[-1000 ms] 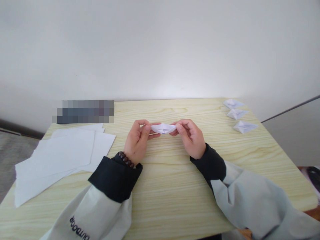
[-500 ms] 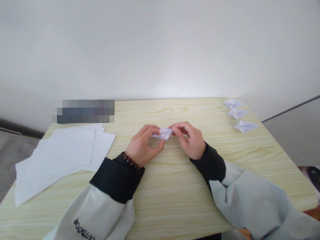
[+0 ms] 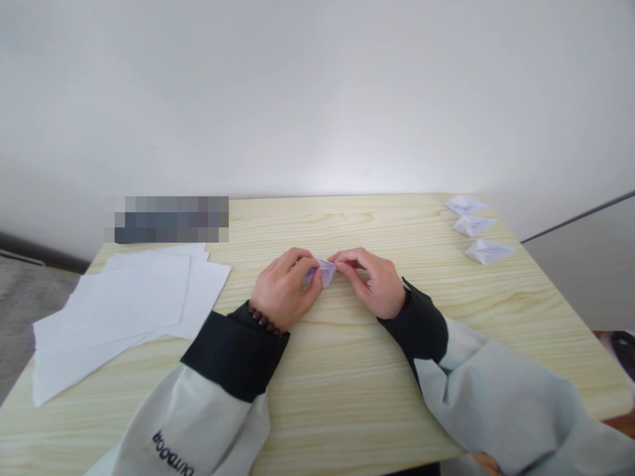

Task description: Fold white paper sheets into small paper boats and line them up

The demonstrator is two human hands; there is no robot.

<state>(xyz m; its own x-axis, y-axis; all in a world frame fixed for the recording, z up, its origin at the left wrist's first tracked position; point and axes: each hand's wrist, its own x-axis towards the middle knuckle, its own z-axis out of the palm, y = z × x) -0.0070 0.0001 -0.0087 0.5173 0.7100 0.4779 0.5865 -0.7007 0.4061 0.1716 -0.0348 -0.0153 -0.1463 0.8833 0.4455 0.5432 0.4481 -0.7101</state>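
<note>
Between my hands is a small white folded paper boat [image 3: 326,272], held near the middle of the table. My left hand [image 3: 286,285] pinches its left end, thumb in front and fingers behind, hiding that side. With thumb and forefinger, my right hand [image 3: 370,279] grips the pointed right tip. Three similar folded paper boats stand at the far right: a back one [image 3: 465,205], a middle one [image 3: 473,225] and a front one [image 3: 489,251].
Several loose white paper sheets [image 3: 119,297] overlap on the left of the wooden table [image 3: 337,396]. Behind them is a blurred dark object [image 3: 169,221]. A white wall [image 3: 317,99] rises along the table's far edge.
My left thumb and fingers have closed in on the paper boat, covering more of its left side. The boat has tilted, and my right hand has shifted slightly left with its tip.
</note>
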